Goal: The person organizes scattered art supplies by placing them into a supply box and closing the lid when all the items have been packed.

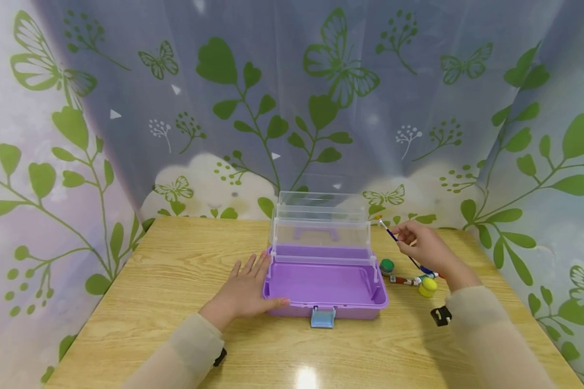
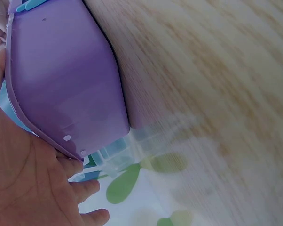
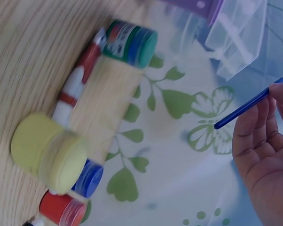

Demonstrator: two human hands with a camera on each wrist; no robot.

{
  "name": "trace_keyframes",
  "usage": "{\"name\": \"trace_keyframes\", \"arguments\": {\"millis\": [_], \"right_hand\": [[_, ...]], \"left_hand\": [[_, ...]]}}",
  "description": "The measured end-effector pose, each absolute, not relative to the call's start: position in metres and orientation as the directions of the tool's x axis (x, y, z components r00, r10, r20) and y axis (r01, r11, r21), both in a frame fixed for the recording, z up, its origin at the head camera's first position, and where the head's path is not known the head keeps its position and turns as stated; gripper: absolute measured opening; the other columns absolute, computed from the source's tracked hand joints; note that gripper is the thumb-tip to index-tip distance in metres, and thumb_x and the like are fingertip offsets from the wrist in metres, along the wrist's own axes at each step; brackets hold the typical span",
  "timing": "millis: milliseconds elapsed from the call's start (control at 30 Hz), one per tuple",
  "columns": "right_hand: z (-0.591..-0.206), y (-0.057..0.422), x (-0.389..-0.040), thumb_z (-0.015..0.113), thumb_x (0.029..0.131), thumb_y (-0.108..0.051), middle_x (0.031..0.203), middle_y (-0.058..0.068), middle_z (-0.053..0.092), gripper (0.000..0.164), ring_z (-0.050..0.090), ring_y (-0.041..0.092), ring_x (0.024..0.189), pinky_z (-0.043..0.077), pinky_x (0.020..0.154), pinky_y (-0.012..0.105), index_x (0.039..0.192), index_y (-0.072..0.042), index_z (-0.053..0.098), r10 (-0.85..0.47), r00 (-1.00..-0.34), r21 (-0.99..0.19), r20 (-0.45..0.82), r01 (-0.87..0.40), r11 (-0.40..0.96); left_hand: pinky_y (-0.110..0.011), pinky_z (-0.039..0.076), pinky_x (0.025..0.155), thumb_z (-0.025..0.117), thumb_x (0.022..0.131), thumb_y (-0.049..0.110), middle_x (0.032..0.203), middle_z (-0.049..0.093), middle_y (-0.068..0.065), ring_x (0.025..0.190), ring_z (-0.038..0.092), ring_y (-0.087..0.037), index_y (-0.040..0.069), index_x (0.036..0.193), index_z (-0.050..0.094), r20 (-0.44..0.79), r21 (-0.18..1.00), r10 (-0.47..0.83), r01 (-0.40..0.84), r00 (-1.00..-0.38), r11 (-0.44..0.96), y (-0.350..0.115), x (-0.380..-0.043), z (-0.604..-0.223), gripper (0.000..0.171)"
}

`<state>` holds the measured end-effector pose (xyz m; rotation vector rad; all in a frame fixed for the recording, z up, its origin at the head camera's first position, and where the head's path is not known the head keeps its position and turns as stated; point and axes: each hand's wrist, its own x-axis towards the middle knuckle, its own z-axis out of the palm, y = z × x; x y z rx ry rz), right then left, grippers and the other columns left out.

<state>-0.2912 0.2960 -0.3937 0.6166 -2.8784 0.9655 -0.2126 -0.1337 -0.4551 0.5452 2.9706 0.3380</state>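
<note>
A purple storage box [image 1: 287, 312] with a blue latch [image 1: 323, 317] stands on the table, its clear lid and trays [image 1: 321, 200] raised at the back. My left hand [image 1: 243, 294] rests on the box's left edge, fingers spread and straight, thumb over the front rim. In the left wrist view the palm [image 2: 24, 174] lies along the box rim. To the right of the box, my right hand [image 1: 428, 251] pinches a paintbrush [image 1: 391, 234] by its blue handle, bristles up and to the left. The right wrist view shows the handle's end [image 3: 235, 114] jutting from the fingers.
Right of the box are a green paint jar [image 1: 386, 266], a brown-and-white paint tube [image 1: 404, 280] and a yellow jar [image 1: 427, 287]. A blue jar [image 3: 89, 179] and a red jar [image 3: 61, 208] show in the right wrist view. A patterned curtain [image 1: 282, 108] hangs behind the wooden table [image 1: 185, 254].
</note>
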Motion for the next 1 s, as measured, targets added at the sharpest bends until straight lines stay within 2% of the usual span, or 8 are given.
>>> {"name": "trace_keyframes", "arguments": {"millis": [300, 500, 1000], "right_hand": [[-0.393, 0.274, -0.276, 0.06, 0.097, -0.002, 0.097, 0.007, 0.062, 0.023, 0.059, 0.023, 0.09, 0.055, 0.075, 0.035, 0.12, 0.0, 0.06, -0.37, -0.908, -0.588, 0.198, -0.412, 0.696], [-0.398, 0.258, -0.268, 0.062, 0.097, -0.002, 0.092, 0.006, 0.062, 0.019, 0.059, 0.02, 0.088, 0.056, 0.073, 0.03, 0.116, -0.002, 0.062, -0.391, -0.886, -0.589, 0.249, -0.459, 0.665], [-0.413, 0.219, -0.25, 0.066, 0.093, 0.002, 0.094, -0.002, 0.061, 0.024, 0.06, 0.014, 0.083, 0.055, 0.073, 0.03, 0.114, -0.007, 0.063, -0.447, -0.825, -0.59, 0.345, -0.561, 0.581]], "left_hand": [[-0.057, 0.005, 0.121, 0.043, 0.082, 0.087, 0.168, 0.005, -0.011, 0.153, 0.008, -0.036, 0.004, 0.161, 0.007, -0.053, 0.245, 0.377, 0.354, -0.925, 0.903, -0.134, -0.212, -0.454, 0.12], [-0.056, 0.005, 0.122, 0.042, 0.082, 0.087, 0.168, 0.004, -0.01, 0.153, 0.008, -0.035, 0.005, 0.161, 0.007, -0.065, 0.245, 0.372, 0.346, -0.926, 0.906, -0.134, -0.211, -0.452, 0.12], [-0.056, 0.005, 0.122, 0.041, 0.082, 0.087, 0.167, 0.004, -0.01, 0.152, 0.008, -0.036, 0.004, 0.161, 0.007, -0.07, 0.242, 0.376, 0.35, -0.924, 0.905, -0.135, -0.211, -0.451, 0.12]]}}
